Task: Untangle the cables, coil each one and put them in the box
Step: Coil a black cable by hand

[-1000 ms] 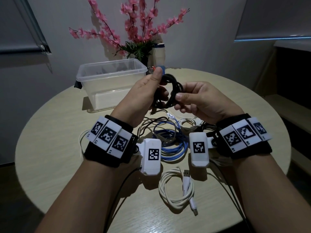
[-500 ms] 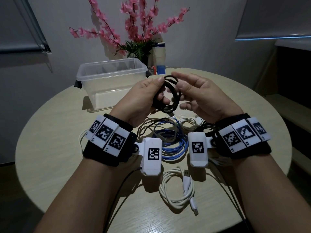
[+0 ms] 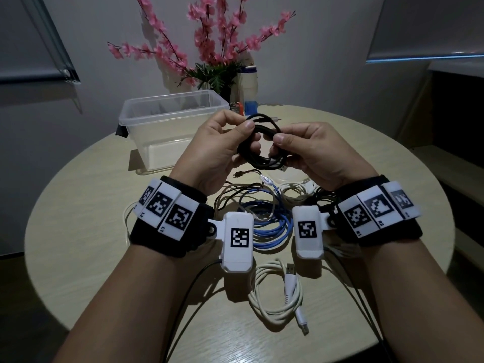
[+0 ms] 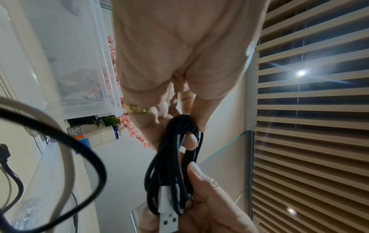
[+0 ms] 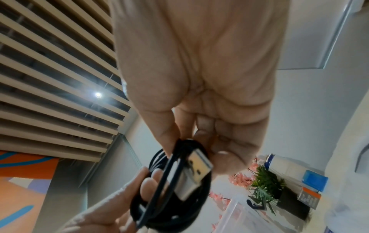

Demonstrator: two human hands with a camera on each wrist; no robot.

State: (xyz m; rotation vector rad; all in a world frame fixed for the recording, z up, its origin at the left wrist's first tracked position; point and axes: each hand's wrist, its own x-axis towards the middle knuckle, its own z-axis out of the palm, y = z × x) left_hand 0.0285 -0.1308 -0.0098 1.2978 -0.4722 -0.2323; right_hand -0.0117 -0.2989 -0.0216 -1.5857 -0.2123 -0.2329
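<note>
— Where is the black cable (image 3: 262,145)?
— Coiled in a small bundle, held up above the worktop (image 3: 86,213) between both hands, its USB plug (image 5: 191,175) lying against the coil.
— And each grip?
— The left hand (image 3: 217,150) pinches the coil's top left with thumb and fingers; the right hand (image 3: 311,153) pinches its right side, thumb on top.
— The box (image 3: 167,121)?
— Clear plastic, standing on the far left, just beyond the left hand.
— What else lies there?
— A tangle with a blue cable (image 3: 272,226) under the wrists, and a coiled white cable (image 3: 277,294) nearer. Pink flowers (image 3: 217,35) stand behind.
</note>
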